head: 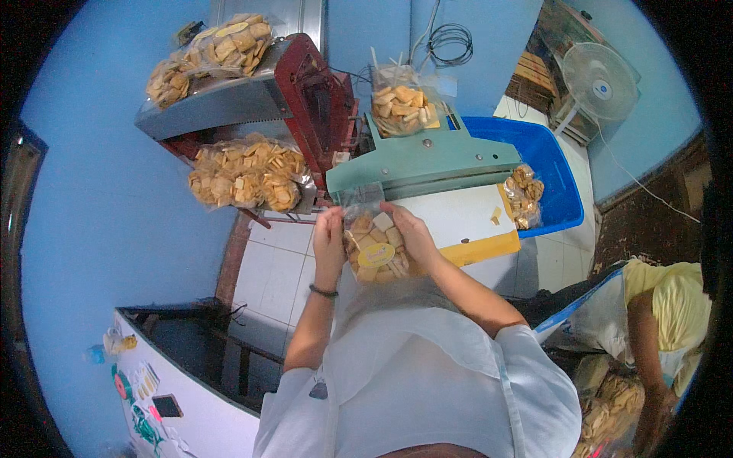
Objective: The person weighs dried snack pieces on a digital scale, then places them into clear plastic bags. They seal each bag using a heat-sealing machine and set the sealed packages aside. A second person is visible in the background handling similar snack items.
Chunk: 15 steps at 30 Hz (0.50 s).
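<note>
A clear plastic bag of square crackers point(366, 229) with a yellow oval label is held between my two hands. My left hand point(328, 237) grips its left side, and my right hand point(409, 229) its upper right side. The bag's open-looking top reaches the front edge of a green bag sealer point(424, 157); whether it lies within the sealing jaw I cannot tell. Another bag of crackers point(401, 109) rests behind the sealer. A white board point(458, 214) with a yellow edge extends in front of the sealer, with a cracker piece on it.
At left, a red and grey machine point(309, 97) carries cracker bags point(235, 46) on top and more bags point(246, 177) below. A blue tub point(558, 189) with a cracker bag point(523, 197) stands right. A fan point(598, 86) stands beyond. A co-worker point(658, 320) bends at lower right; a white table point(194, 423) is lower left.
</note>
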### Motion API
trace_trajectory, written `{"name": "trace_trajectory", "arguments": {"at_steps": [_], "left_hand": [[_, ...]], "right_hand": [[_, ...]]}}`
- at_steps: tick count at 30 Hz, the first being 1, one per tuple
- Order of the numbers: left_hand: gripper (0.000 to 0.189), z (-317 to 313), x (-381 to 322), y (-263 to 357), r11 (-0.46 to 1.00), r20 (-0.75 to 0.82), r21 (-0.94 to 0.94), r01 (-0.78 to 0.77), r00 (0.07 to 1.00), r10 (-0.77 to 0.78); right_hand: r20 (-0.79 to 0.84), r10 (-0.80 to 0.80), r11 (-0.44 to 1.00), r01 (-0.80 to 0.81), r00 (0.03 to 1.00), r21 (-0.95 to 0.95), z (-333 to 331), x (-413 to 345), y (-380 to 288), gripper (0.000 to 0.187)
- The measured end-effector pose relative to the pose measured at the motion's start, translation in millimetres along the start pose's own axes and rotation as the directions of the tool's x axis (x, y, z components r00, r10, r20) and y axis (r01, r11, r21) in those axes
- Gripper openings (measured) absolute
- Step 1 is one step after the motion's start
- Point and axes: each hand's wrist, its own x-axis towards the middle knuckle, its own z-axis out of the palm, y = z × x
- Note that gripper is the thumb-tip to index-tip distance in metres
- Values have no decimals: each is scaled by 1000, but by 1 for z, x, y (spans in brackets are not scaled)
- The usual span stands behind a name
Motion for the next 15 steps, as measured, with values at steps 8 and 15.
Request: {"name": "trace_trajectory", "arguments": {"at_steps": [8, 15], "left_hand": [[52, 19, -71, -22, 980, -218, -7, -197, 957, 190], [52, 18, -44, -7, 800, -191, -596, -60, 979, -69]], "right_hand": [[275, 269, 963, -253, 923, -91, 23, 63, 39, 40], [196, 446, 884, -464, 873, 56, 31, 89, 23, 40]]}}
